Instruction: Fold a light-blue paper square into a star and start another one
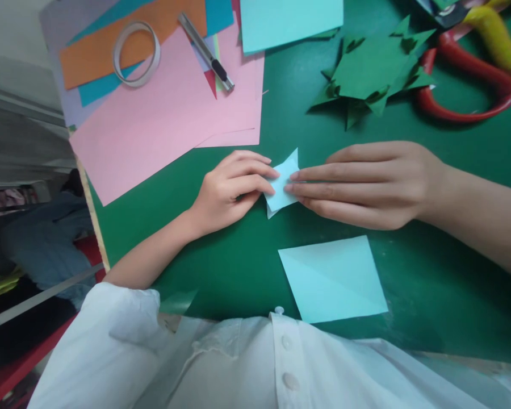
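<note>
A small piece of folded light-blue paper [282, 184] with pointed corners lies on the green table top, between my two hands. My left hand [234, 184] holds its left edge, fingers bent and fingertips pressed on the paper. From the right, my right hand [370, 184] grips the other edge, with its long fingers close together and their tips on the paper. Both thumbs are partly hidden. Nearer my body lies a flat light-blue sheet [334, 281] with a faint diagonal crease, touched by neither hand.
Pink sheets [166, 113] lie at the back left, with a tape roll [157, 57] and a utility knife [208, 54] on top. Another light-blue sheet [292, 23] is at the back. A green folded-paper star shape [372, 68] sits beside red-handled scissors [472, 116].
</note>
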{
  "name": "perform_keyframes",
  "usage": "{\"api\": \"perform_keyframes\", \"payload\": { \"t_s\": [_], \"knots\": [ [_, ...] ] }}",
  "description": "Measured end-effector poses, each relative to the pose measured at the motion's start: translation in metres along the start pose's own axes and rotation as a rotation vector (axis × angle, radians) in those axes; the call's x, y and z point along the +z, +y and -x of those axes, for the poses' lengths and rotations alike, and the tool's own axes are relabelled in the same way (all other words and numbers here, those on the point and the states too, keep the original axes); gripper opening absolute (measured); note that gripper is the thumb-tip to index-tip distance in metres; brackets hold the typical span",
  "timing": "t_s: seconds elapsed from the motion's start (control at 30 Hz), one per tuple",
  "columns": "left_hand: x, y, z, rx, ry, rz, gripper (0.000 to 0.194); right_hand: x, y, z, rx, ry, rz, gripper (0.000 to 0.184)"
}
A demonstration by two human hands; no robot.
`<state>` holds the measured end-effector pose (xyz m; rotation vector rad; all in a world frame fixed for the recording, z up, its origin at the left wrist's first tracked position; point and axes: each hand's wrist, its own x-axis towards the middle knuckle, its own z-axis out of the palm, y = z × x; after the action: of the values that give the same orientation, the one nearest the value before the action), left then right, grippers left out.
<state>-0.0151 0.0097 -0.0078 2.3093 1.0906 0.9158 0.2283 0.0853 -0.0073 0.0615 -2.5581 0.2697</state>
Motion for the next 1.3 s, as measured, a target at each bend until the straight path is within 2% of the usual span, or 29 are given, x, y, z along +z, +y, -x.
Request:
{"api": "perform_keyframes", "payload": {
  "t_s": [0.17, 0.33, 0.5, 0.63, 0.77, 0.87, 0.93, 1.07, 1.2, 1.3],
  "knots": [
    [0.0, 0.003, 0.002, 0.01, -0.025, -0.059, 0.023, 0.0, -0.002, 0.002, 0.021, -0.031, -0.028, 0.025],
    [-0.001, 0.006, 0.001, 0.008, -0.087, -0.081, 0.006, 0.001, -0.001, 0.003, 0.058, -0.048, -0.075, 0.028],
    [0.0, 0.007, 0.002, 0.008, -0.162, -0.148, 0.02, 0.002, -0.001, 0.006, -0.003, -0.079, 0.043, 0.032],
    [0.0, 0.008, 0.003, -0.02, -0.193, -0.179, 0.023, 0.003, 0.0, 0.007, -0.057, -0.072, 0.122, 0.025],
    [-0.002, 0.009, 0.002, -0.054, -0.242, -0.186, 0.029, 0.005, 0.001, 0.005, 0.032, -0.097, 0.01, 0.023],
    [-0.003, 0.01, 0.001, -0.075, -0.278, -0.184, 0.033, 0.004, 0.001, 0.002, 0.141, -0.148, -0.117, 0.029],
    [-0.004, 0.011, 0.001, -0.077, -0.294, -0.19, 0.035, 0.003, 0.001, 0.0, 0.173, -0.127, -0.178, 0.031],
    [-0.004, 0.014, 0.003, -0.062, -0.33, -0.235, 0.036, 0.002, 0.003, -0.003, 0.129, -0.052, -0.159, 0.029],
    [-0.002, 0.015, 0.007, -0.05, -0.336, -0.276, 0.038, 0.003, 0.005, -0.002, 0.114, -0.089, -0.09, 0.035],
    [0.0, 0.015, 0.008, -0.042, -0.313, -0.282, 0.039, 0.003, 0.004, 0.001, 0.075, -0.04, -0.031, 0.029]
  ]
}}
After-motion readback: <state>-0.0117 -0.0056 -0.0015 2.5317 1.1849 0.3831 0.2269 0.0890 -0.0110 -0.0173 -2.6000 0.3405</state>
